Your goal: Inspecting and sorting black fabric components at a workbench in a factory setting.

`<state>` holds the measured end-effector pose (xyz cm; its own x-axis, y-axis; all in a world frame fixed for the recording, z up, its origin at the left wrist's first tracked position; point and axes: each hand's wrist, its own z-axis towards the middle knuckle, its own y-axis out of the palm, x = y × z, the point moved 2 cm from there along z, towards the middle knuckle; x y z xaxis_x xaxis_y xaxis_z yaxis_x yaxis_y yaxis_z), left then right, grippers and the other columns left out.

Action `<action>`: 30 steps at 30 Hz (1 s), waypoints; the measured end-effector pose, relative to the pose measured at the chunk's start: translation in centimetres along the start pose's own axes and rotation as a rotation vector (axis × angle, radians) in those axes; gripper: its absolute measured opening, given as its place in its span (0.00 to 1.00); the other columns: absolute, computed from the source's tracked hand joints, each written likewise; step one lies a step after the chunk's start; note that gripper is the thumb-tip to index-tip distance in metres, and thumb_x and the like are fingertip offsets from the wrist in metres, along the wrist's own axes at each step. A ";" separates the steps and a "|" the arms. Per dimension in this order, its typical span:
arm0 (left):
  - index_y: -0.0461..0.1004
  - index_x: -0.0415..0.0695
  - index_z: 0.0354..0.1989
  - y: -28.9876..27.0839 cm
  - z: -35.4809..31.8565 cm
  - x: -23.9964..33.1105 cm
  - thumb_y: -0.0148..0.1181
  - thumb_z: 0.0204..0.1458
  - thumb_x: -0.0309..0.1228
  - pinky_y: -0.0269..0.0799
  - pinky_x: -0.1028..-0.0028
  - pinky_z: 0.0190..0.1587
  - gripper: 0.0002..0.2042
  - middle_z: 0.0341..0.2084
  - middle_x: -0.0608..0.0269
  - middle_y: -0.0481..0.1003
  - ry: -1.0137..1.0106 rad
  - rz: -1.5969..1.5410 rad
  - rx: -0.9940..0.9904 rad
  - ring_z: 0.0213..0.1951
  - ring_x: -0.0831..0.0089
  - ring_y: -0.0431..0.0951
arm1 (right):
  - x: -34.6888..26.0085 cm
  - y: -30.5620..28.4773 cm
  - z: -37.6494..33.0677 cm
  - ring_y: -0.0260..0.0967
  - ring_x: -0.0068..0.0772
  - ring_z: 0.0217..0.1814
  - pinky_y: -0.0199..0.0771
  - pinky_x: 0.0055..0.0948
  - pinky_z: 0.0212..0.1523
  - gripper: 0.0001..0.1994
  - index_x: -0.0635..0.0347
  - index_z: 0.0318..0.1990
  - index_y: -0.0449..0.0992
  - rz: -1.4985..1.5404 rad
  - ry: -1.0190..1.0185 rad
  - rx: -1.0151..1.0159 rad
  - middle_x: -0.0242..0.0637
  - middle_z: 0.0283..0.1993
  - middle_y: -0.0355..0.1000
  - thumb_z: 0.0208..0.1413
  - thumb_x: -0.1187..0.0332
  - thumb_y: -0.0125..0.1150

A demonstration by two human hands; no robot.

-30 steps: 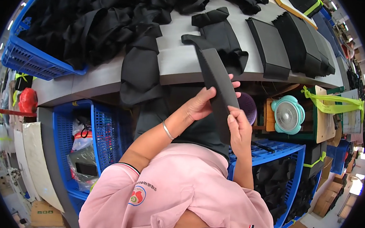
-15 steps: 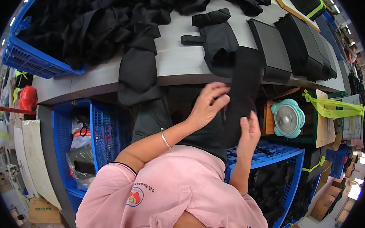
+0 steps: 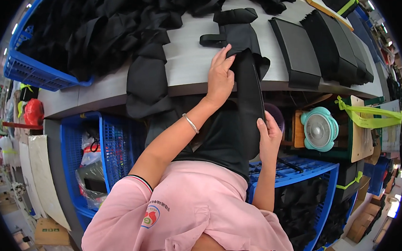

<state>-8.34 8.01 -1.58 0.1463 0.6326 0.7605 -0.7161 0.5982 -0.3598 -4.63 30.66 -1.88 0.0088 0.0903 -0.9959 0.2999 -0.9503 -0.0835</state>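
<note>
A long black fabric panel (image 3: pixel 248 105) hangs from the table edge toward my lap, its lengthwise edge facing right. My right hand (image 3: pixel 269 133) pinches that edge near the lower part, thumb and fingers pressed together. At the panel's upper end, my left hand (image 3: pixel 221 81) reaches over the table edge, fingers stretched out and fingertips touching black fabric. Under and beyond those fingertips lies a black fabric piece (image 3: pixel 240 34) with a strap loop (image 3: pixel 212 40) sticking out to its left. How the panel and this piece meet is hidden by the folds.
A heap of black fabric pieces (image 3: pixel 110 30) covers the table's left, with one piece (image 3: pixel 146 79) draping over the edge. Stacked black panels (image 3: pixel 298 53) stand at right. Blue crates (image 3: pixel 97 154) flank my legs, and a small teal fan (image 3: pixel 318 129) stands right of my right hand.
The panel has turned and swung left, its upper end now against the fabric on the table. My left hand has moved up and forward onto the fabric; my right hand shifted slightly left and up.
</note>
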 end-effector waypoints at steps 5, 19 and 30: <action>0.78 0.33 0.45 -1.2 0.3 3.6 0.47 0.42 0.09 0.71 0.69 0.55 0.21 0.62 0.60 0.70 0.219 -0.023 -0.158 0.67 0.56 0.63 | -3.7 1.7 -1.3 0.70 0.39 0.26 0.71 0.32 0.26 0.21 0.59 0.57 0.75 -1.075 -0.573 0.128 0.38 0.28 0.67 0.53 0.76 0.60; 0.72 0.44 0.61 -6.2 -3.8 9.7 0.67 0.46 0.28 0.62 0.60 0.65 0.28 0.65 0.49 0.64 0.416 -0.315 -0.350 0.67 0.53 0.63 | -0.6 4.0 4.4 0.74 0.32 0.50 0.74 0.29 0.51 0.16 0.66 0.52 0.74 0.057 -0.339 0.104 0.36 0.49 0.76 0.59 0.69 0.61; 0.58 0.40 0.67 -7.0 -6.2 6.4 0.67 0.39 0.22 0.53 0.58 0.68 0.41 0.70 0.47 0.51 0.092 -0.025 -0.053 0.68 0.49 0.54 | -5.4 7.7 5.6 0.76 0.31 0.47 0.80 0.29 0.46 0.16 0.68 0.54 0.72 0.740 0.043 0.028 0.40 0.50 0.75 0.61 0.70 0.58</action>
<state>1.78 10.91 2.46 0.2270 0.6583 0.7178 -0.6746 0.6378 -0.3716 -7.70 21.17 2.62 0.2366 -0.5655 -0.7901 0.1764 -0.7747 0.6073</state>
